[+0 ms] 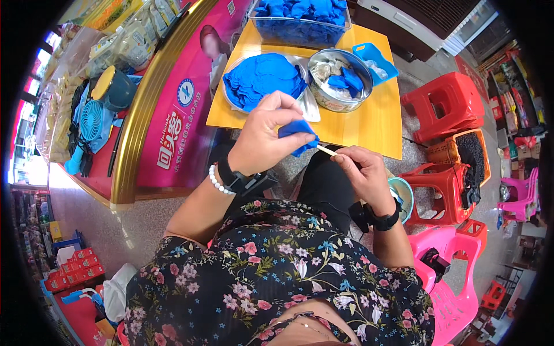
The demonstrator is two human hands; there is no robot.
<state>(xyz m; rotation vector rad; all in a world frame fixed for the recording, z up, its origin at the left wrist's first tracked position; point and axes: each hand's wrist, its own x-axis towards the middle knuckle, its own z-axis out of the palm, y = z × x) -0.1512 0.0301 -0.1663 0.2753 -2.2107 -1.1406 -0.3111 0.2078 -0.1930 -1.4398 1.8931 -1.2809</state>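
My left hand [268, 135] is raised in front of the table's near edge, its fingers closed on a thin, soft blue sheet [296, 129] that is folded and bunched. A thin pale stick [326, 150] is pinched in my right hand [365, 176]. The stick's far end meets the blue sheet, partly hidden by my left thumb. Just beyond my hands, a plate holds a pile of similar flat blue sheets [262, 79]. To its right stands a round metal tin [336, 106], with whitish material and several blue pieces inside.
On the yellow table [375, 130] are a clear bin [300, 32] full of blue bundles and a small blue basket [388, 70]. A pink counter with a gold edge [141, 121] flanks the left. Red stools [447, 104] and a pink chair [456, 305] stand at the right.
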